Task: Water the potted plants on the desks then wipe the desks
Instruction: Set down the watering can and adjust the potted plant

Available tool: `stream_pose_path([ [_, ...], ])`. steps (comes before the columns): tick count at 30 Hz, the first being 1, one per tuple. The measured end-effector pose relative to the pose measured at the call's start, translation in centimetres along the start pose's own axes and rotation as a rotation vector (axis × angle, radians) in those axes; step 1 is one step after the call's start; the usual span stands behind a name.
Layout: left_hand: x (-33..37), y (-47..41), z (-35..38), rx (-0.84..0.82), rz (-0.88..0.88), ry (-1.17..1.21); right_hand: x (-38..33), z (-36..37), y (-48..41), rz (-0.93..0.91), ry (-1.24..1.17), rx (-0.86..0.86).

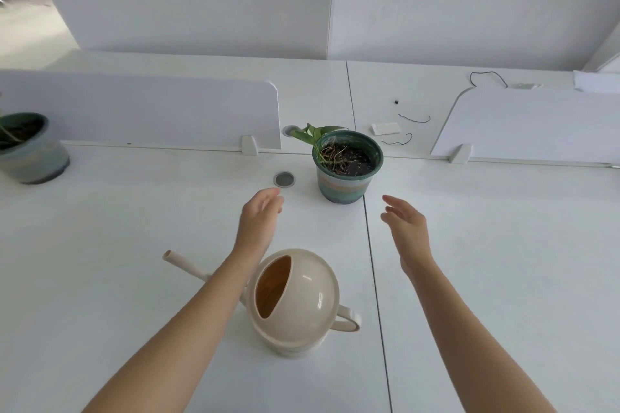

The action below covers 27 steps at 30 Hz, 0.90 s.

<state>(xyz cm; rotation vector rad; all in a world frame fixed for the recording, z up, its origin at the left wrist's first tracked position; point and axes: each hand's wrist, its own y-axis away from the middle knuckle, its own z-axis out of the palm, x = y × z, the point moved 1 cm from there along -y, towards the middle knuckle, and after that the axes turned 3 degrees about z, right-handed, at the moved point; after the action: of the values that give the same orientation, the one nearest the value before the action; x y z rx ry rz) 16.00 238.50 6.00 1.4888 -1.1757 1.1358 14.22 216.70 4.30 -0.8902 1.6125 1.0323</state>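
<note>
Both hands were out over the desk (134, 245), released and holding nothing; the left hand (260, 211) and right hand (407, 225) flanked the pot (345, 178) without touching it; the can (295, 302) stood upright between the forearms, spout leftward; another pot (30, 151) sat far left.

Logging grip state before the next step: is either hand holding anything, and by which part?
Nothing is held. Both the left hand and right hand are open and empty; the watering can stands ungripped.
</note>
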Motion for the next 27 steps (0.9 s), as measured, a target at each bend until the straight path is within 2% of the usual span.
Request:
stream_pose_path([
  [4, 0.4, -4.3, 2.9, -0.042, -0.01, -0.002, -0.7, 0.7, -3.5, 0.019, -0.006, 0.016],
  [10, -1.5, -9.3, 6.8, -0.047, -0.192, 0.191, -0.9, 2.1, -8.2, 0.029, 0.036, -0.003],
  [13, -2.3, -10.7, 8.5, -0.084, -0.238, 0.184, -0.6, 3.0, -10.0, 0.028, -0.014, -0.009],
  [22, -3.1, -13.3, 11.4, -0.165, -0.17, 0.287, 1.4, 4.5, -11.6, 0.007, -0.142, 0.041],
  [27, -3.5, -12.2, 12.4, -0.199, -0.133, 0.27, 1.6, 4.8, -12.4, -0.019, -0.093, 0.013],
])
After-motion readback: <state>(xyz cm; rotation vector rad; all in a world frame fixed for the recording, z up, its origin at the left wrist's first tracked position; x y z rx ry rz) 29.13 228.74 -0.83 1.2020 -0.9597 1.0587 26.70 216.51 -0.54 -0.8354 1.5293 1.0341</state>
